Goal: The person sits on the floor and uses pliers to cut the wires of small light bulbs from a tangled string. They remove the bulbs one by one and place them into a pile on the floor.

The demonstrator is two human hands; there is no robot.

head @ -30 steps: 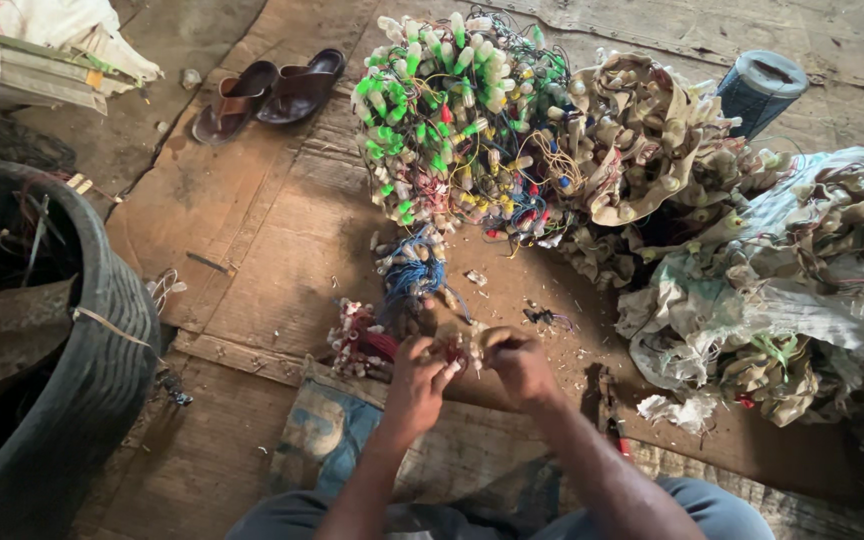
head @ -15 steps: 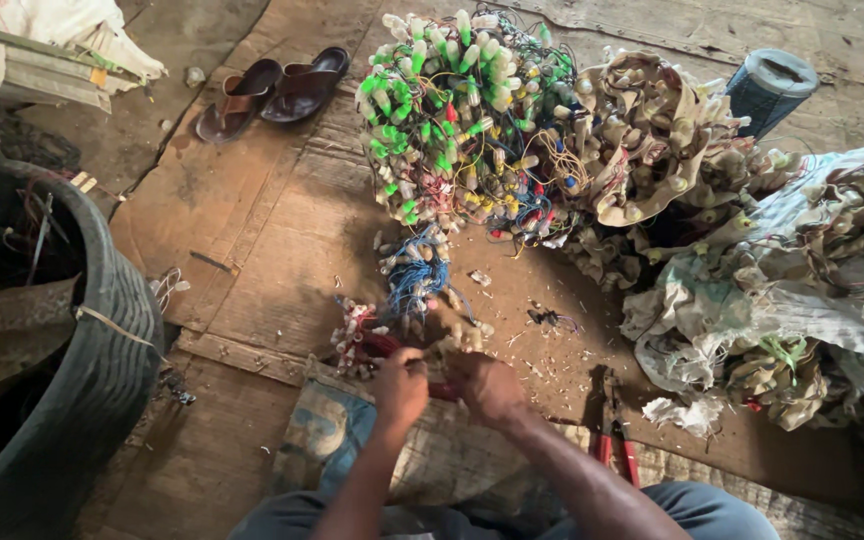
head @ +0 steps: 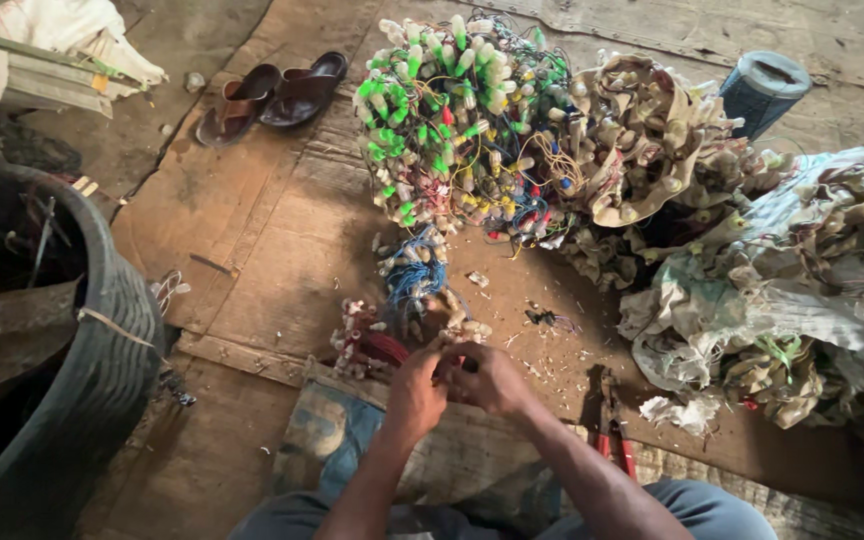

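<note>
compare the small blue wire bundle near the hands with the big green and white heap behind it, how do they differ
The blue wire bundle is small and loose, lying flat on the cardboard; the green and white heap is far larger and mounded high. The bundle's wires are mostly blue; the heap mixes green, white, yellow and red. The bundle lies nearer the left hand and right hand; the heap sits farther back. Both are tangled wires with small pale capped ends.

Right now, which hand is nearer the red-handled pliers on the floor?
Right. The right hand sits just left of the red-handled pliers; the left hand is farther off, beyond the right one.
</note>
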